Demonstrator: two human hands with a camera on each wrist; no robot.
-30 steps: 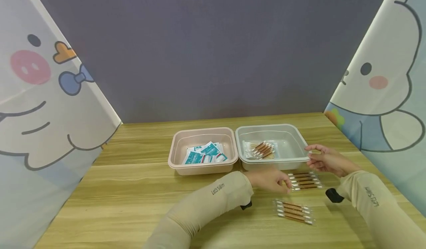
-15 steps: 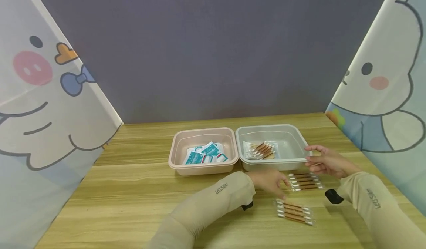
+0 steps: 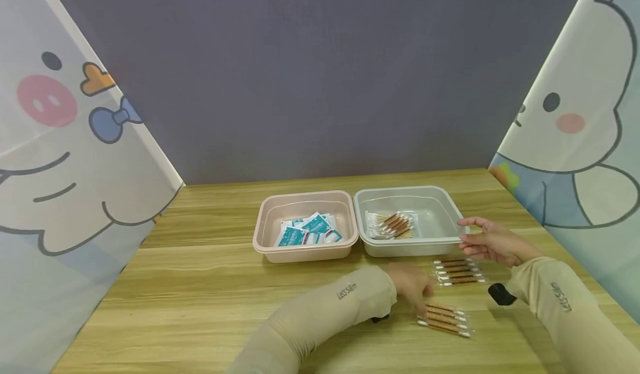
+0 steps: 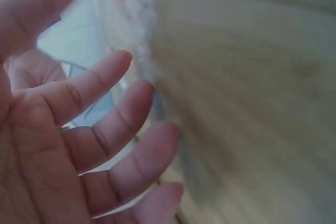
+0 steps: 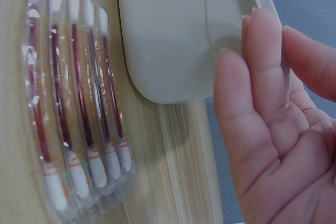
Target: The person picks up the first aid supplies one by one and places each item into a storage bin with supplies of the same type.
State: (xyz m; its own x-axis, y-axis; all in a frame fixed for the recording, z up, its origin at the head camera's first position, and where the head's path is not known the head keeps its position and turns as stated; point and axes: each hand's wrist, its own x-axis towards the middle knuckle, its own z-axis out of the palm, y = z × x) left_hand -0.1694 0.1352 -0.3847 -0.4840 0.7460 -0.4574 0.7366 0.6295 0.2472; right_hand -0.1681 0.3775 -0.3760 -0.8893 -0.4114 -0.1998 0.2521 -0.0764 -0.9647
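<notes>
My left hand (image 3: 413,285) hovers over the left end of the nearer clear pack of brown-stemmed cotton swabs (image 3: 445,321). In the left wrist view its fingers are loosely bent and apart, gripping nothing; blurred clear plastic (image 4: 134,3) lies beyond them. Whether a fingertip touches the pack is not clear. My right hand (image 3: 492,243) pinches the front right corner of the whitish plastic basin (image 3: 415,246) between thumb and fingers. Just below that hand, a second swab pack (image 5: 79,93) lies flat on the table. Inside the basin are more swab packs (image 3: 395,225).
A pink basin (image 3: 305,256) with several teal-and-white sachets (image 3: 310,229) stands against the whitish one's left side. Wooden table (image 3: 200,285) spreads to the left and front. A grey panel (image 3: 320,85) rises behind; cartoon-printed panels (image 3: 565,140) flank both sides.
My left hand has moved down and slightly right, from beside the farther swab pack to over the nearer one. The right hand stays at the basin's corner.
</notes>
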